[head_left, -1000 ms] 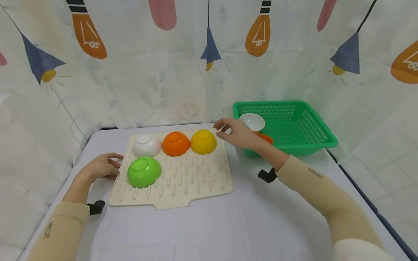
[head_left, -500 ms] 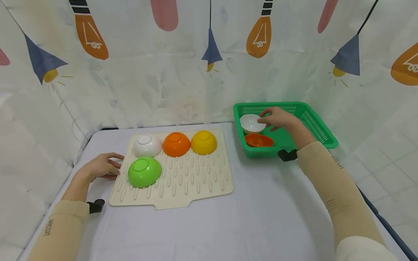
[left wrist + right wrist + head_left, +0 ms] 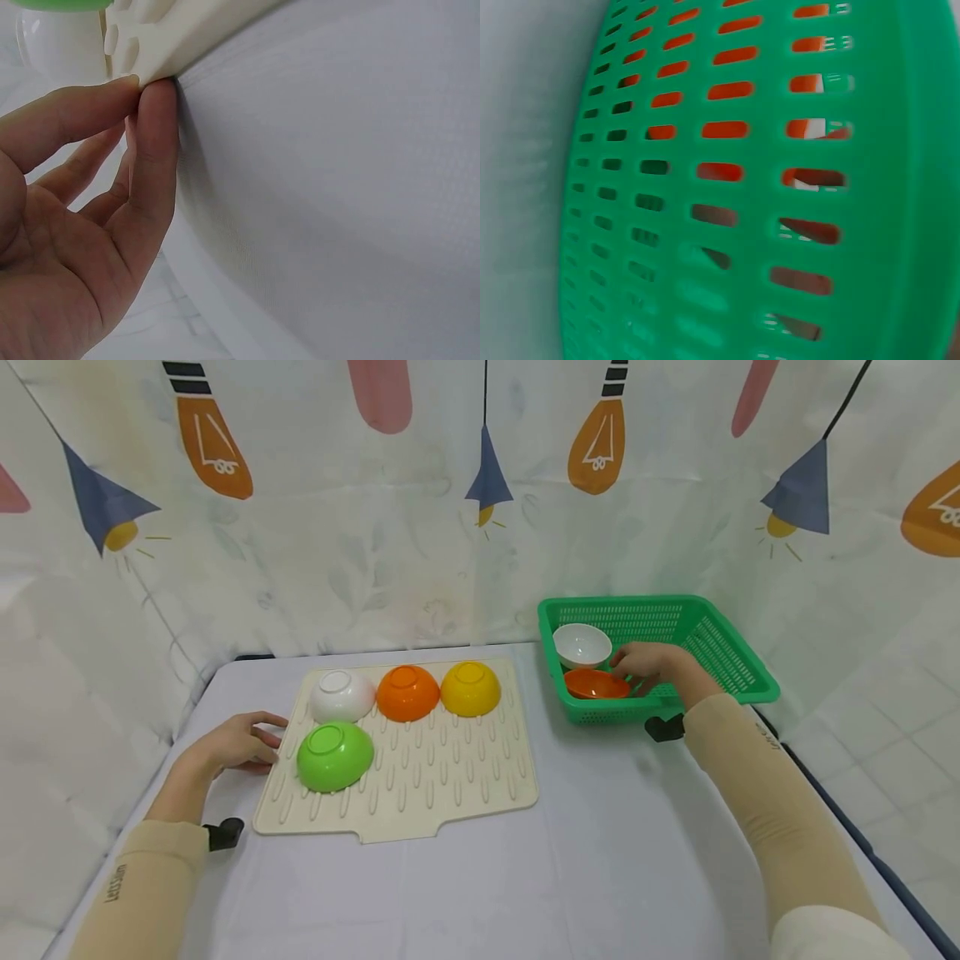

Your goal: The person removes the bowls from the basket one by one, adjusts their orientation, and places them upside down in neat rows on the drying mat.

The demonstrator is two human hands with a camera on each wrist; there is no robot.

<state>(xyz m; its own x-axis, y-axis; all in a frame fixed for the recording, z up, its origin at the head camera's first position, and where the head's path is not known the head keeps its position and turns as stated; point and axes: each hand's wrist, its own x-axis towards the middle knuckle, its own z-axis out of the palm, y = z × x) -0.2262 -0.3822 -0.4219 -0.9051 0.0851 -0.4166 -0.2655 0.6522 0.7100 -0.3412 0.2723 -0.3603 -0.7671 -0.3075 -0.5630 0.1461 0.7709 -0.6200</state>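
Observation:
On the cream drying mat (image 3: 442, 768), an upturned white bowl (image 3: 341, 695), orange bowl (image 3: 407, 693) and yellow bowl (image 3: 470, 689) stand in a row, with a green bowl (image 3: 334, 757) in front. My left hand (image 3: 238, 743) pinches the mat's left edge between thumb and finger, plain in the left wrist view. Inside the green basket (image 3: 731, 652), my right hand (image 3: 652, 664) is at the right rim of another orange bowl (image 3: 592, 684). Whether its partly hidden fingers hold that rim is unclear. The right wrist view shows mostly the slotted basket wall (image 3: 877, 225).
A second white bowl (image 3: 582, 646) sits upright in the basket, just behind the orange one. Patterned sheeting (image 3: 375, 552) hangs along the back of the white-covered table (image 3: 480, 893).
My right hand has gone from beside the yellow bowl rightward into the basket, then down to the orange bowl's rim. My left hand stays at the mat's edge.

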